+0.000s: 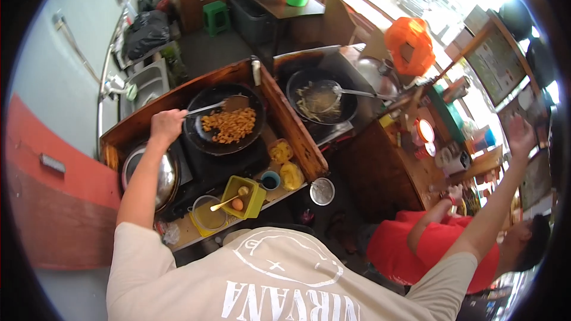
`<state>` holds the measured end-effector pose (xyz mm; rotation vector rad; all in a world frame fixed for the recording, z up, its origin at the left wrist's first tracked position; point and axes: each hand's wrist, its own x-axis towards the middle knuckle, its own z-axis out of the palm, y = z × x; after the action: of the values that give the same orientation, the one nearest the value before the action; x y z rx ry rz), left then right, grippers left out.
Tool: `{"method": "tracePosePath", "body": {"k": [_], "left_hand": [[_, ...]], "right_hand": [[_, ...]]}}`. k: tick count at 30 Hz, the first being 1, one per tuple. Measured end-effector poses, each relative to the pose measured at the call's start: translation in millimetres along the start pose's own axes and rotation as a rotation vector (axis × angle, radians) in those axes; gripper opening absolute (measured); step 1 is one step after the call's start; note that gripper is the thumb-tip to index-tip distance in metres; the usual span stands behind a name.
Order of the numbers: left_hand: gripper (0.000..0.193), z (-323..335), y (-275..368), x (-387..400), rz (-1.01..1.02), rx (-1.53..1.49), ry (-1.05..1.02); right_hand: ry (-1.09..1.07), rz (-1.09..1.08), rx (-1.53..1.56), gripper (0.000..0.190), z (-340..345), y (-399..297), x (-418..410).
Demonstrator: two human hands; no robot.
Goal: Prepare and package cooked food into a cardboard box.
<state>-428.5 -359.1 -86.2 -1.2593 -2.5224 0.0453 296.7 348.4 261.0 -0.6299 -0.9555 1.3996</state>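
My left hand (pixel 167 127) is closed around the handle of a metal spatula (pixel 205 109). Its broad blade (pixel 236 103) rests in a black wok (pixel 209 145) among browned diced pieces of food (pixel 229 125). Out to the far right, my right hand (pixel 519 136) is raised with its fingers extended and nothing visible in it. Behind it are a wooden frame and dark pans (pixel 539 62), blurred near the picture's rim; I cannot tell whether the hand touches anything.
A second wok (pixel 352 111) holds a strainer (pixel 328 98) over pale strips in oil. A lidded metal pot (pixel 165 178) stands below my left forearm. Along the front ledge are a yellow container (pixel 252 205) with an egg, and a blue cup (pixel 271 180). A person in red (pixel 401 243) stands at right.
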Motion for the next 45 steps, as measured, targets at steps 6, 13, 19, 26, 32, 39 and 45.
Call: {"method": "tracePosePath", "body": {"k": [6,13,19,26,32,39,45], "left_hand": [[0.014,-44,-28,-37,-0.144,0.247,-0.106],[0.017,-36,-5,-29,-0.092,0.120,0.007],[0.010,-60,-2,-21,-0.291,0.124,-0.355],[0.024,15,-4,-47,-0.378,-0.432,-0.306],[0.028,-3,18,-47,-0.216,0.019,-0.008],[0.032,-28,12,-43,-0.086,0.182,0.182],[0.029,-31,14,-52,-0.211,0.227,0.012]], "right_hand": [[0.084,-0.033,0.023,0.024,42,82,-52],[0.109,0.002,-0.033,0.034,59,119,-80],[-0.056,0.069,-0.203,0.040,85,180,-116],[-0.391,0.262,-0.444,0.056,149,254,-206],[-0.494,0.495,-0.688,0.051,123,303,-235],[-0.362,0.579,-1.025,0.047,64,391,-203],[-0.234,0.515,-1.044,0.053,33,432,-152]]}}
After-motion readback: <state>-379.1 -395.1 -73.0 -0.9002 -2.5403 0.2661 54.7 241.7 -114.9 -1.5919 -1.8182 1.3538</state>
